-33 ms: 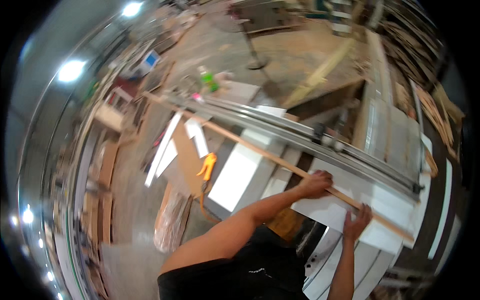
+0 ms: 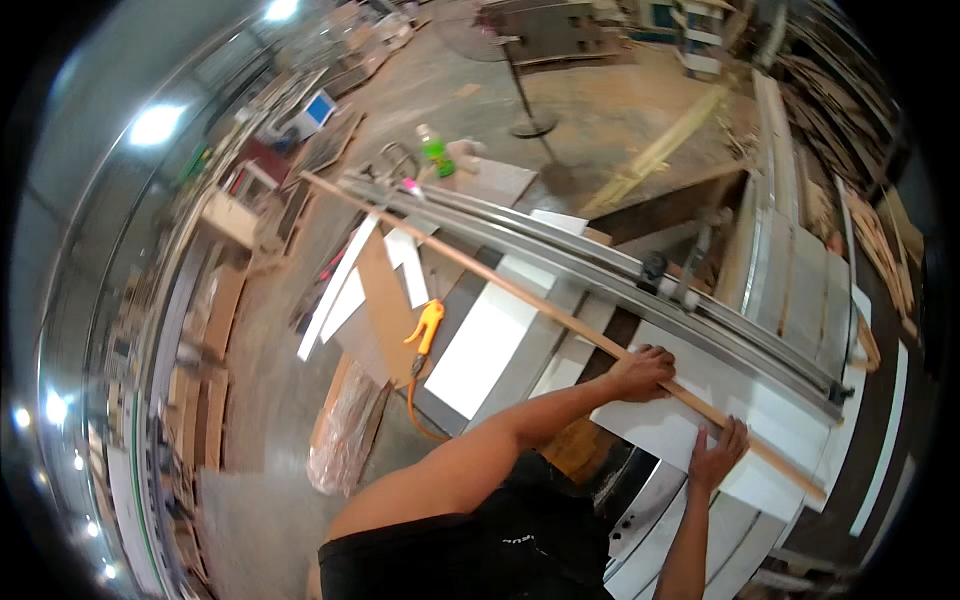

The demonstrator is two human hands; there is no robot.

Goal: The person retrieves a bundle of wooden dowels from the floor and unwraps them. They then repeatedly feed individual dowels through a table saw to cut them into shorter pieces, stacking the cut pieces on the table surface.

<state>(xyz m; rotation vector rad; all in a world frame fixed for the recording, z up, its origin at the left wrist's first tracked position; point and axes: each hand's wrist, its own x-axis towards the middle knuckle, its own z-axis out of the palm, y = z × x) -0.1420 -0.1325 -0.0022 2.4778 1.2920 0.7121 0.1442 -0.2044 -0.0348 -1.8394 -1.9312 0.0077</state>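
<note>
A long, thin wooden strip (image 2: pixel 565 319) runs slantwise from the far left down to the near right. My left hand (image 2: pixel 640 373) is closed round it, with the knuckles up. Further along toward the near right end, my right hand (image 2: pixel 718 455) has its fingers over the strip and its thumb on the near side. Beneath both hands lies a white board (image 2: pixel 640 420) on a machine table. Beyond the strip, a metal rail (image 2: pixel 600 275) with clamp-like fittings (image 2: pixel 655 270) extends at nearly the same slant.
Left of my left arm are a yellow-orange air blow gun (image 2: pixel 428 325) with its hose, a white panel (image 2: pixel 490 335), a brown board (image 2: pixel 382 300) and a plastic-wrapped bundle (image 2: pixel 345 430). A green bottle (image 2: pixel 436 152) stands past the rail. Timber pieces (image 2: pixel 885 235) are stacked at right.
The whole view has shifted slightly and become sharper. Both hands keep their places on the wooden strip.
</note>
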